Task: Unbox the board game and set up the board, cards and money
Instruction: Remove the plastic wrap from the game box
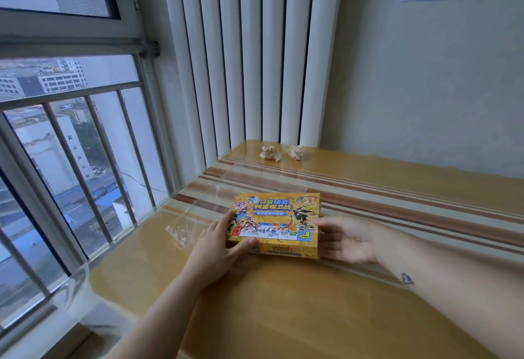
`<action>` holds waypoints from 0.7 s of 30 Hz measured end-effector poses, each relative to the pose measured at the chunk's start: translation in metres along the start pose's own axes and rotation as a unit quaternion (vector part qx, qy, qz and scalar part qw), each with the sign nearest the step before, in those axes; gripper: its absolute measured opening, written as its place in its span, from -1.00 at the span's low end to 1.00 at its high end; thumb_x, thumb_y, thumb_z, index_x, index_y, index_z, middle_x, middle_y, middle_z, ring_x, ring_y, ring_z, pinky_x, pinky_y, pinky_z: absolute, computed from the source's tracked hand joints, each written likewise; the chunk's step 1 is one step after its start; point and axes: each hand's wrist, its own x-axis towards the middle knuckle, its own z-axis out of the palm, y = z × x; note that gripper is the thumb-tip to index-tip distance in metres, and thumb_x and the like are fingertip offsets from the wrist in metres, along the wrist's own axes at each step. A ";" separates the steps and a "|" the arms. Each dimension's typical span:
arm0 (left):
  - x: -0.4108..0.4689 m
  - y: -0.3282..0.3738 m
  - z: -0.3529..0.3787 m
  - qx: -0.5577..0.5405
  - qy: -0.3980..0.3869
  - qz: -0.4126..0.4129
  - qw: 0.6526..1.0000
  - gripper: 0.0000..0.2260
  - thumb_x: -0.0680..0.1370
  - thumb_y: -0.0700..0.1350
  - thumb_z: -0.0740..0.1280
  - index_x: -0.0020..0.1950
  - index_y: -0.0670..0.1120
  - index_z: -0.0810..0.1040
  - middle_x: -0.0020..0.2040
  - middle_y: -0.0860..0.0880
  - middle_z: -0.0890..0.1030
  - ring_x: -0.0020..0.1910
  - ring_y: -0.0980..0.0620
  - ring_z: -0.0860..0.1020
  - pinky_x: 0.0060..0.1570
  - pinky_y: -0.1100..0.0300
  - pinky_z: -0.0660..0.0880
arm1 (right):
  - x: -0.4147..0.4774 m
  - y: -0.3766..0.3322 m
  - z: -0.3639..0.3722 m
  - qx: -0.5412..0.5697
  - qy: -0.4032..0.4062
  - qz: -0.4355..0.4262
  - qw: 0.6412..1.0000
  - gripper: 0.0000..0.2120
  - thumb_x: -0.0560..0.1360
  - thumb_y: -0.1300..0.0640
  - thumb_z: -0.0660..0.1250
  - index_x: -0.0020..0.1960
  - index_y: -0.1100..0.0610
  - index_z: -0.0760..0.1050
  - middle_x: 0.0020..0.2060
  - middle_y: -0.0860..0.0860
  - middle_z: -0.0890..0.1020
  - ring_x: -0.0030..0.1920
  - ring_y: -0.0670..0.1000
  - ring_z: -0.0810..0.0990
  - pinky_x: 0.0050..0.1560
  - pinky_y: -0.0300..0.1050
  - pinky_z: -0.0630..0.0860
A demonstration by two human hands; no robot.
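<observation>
A yellow board game box [276,221] with cartoon creatures and blue lettering lies flat and closed on the wooden table [283,302]. My left hand [218,248] grips its left end, thumb along the near front edge and fingers on the left side. My right hand [347,238] holds the right end, palm turned towards the box and fingers curled against its side.
A crumpled clear plastic wrapper [185,227] lies left of the box. Two crumpled paper balls [280,152] sit at the table's far edge by the white radiator [255,61]. A barred window [71,160] runs along the left; a wall stands on the right.
</observation>
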 end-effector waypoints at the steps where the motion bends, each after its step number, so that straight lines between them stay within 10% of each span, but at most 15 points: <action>1: 0.000 0.000 0.000 -0.001 -0.002 0.000 1.000 -0.21 0.41 0.37 0.21 0.55 0.09 0.06 0.43 -0.04 0.33 0.38 -0.04 0.33 0.31 0.05 0.32 | 0.000 0.000 0.000 0.003 0.000 0.000 1.000 -0.85 0.46 0.22 0.39 -0.03 0.26 0.47 -0.29 0.16 0.65 -0.24 0.09 0.61 -0.37 -0.17 0.62; 21: 0.002 -0.004 0.003 -0.003 0.003 0.003 1.000 -0.18 0.37 0.40 0.17 0.55 0.08 0.07 0.42 -0.05 0.35 0.37 -0.04 0.35 0.32 0.05 0.32 | 0.003 -0.006 -0.004 -0.086 0.014 0.028 0.996 -0.75 0.28 0.07 0.48 -0.16 0.16 0.49 -0.29 0.05 0.56 -0.30 -0.04 0.46 -0.31 -0.24 0.41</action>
